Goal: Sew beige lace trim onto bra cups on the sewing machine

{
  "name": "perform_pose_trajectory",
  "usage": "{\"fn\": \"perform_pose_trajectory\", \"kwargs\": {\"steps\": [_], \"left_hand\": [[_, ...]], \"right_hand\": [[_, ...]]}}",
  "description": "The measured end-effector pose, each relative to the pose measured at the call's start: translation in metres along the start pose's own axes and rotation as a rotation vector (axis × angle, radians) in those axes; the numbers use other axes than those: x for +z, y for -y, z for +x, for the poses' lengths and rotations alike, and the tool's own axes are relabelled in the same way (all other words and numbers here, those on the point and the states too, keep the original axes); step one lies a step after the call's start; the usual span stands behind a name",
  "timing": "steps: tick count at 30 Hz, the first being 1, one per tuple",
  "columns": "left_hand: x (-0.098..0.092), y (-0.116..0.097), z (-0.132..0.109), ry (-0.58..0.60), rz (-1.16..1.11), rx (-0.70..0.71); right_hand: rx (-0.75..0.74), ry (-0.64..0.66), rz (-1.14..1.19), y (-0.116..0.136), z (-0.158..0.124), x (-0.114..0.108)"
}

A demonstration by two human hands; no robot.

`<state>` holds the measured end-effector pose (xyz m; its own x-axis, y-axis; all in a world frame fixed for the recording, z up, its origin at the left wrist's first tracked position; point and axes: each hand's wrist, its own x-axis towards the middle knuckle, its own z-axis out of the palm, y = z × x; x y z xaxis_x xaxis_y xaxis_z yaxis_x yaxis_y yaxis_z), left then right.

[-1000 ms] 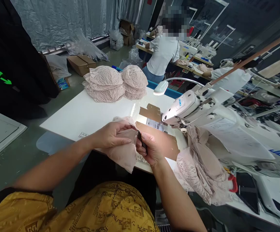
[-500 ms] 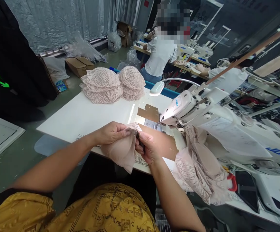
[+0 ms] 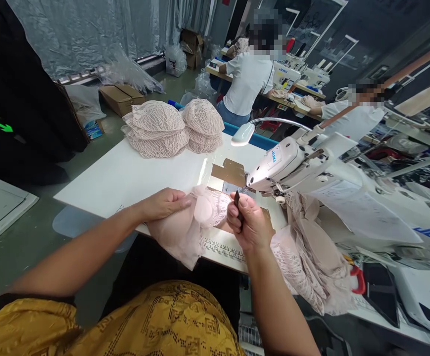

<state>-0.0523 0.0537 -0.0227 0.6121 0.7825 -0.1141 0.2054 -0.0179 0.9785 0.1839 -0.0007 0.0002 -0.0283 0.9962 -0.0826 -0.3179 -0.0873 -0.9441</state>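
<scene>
A pale pink lace bra (image 3: 179, 230) lies partly over the front edge of the sewing table, with sheer fabric and lace showing. My left hand (image 3: 166, 203) is closed on its upper left side, thumb on top. My right hand (image 3: 250, 222) is raised just right of the lace, apart from it, and closed around small dark thread snips (image 3: 238, 201). Only their pointed dark end shows above the fingers; the rest is hidden in my fist. Beyond that hand stands the needle end of a white sewing machine (image 3: 277, 165).
Two stacks of lace cups (image 3: 157, 131) sit at the table's back. More pink lace pieces (image 3: 311, 262) hang by the machine on the right, near red-handled scissors (image 3: 358, 280). A lamp (image 3: 242, 134) hangs over the table (image 3: 99, 180). Co-workers (image 3: 250, 81) sit at machines beyond.
My right hand has moved right and up, away from the bra, with the snips now pointing upward. The bra has opened out toward the right, still in my left hand.
</scene>
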Motion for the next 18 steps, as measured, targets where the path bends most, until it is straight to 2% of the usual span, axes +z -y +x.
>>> {"fn": "perform_pose_trajectory", "kwargs": {"steps": [3,5,8,10,12,14,16,18], "left_hand": [[-0.016,0.003,-0.001,-0.144,-0.043,0.032],[-0.027,0.002,-0.003,-0.248,-0.061,0.076],[-0.034,0.0,-0.008,-0.272,-0.133,0.059],[-0.033,-0.001,-0.014,-0.265,-0.159,0.046],[-0.032,-0.004,-0.023,-0.259,-0.157,0.044],[-0.038,-0.011,-0.033,-0.244,-0.129,0.025],[-0.053,-0.018,-0.041,-0.211,-0.067,-0.013],[-0.075,-0.024,-0.045,-0.23,0.093,-0.039]], "right_hand": [[-0.09,-0.019,-0.507,0.006,-0.013,-0.027],[-0.197,-0.093,-0.921,0.004,-0.023,-0.052],[-0.295,-0.226,-1.434,-0.006,-0.032,-0.096],[-0.322,-0.244,-1.713,-0.012,-0.035,-0.122],[-0.352,-0.277,-1.872,-0.016,-0.037,-0.14],[-0.41,-0.308,-1.927,-0.015,-0.039,-0.145],[-0.494,-0.316,-1.899,-0.012,-0.039,-0.138],[-0.562,-0.275,-1.814,-0.01,-0.037,-0.122]]}}
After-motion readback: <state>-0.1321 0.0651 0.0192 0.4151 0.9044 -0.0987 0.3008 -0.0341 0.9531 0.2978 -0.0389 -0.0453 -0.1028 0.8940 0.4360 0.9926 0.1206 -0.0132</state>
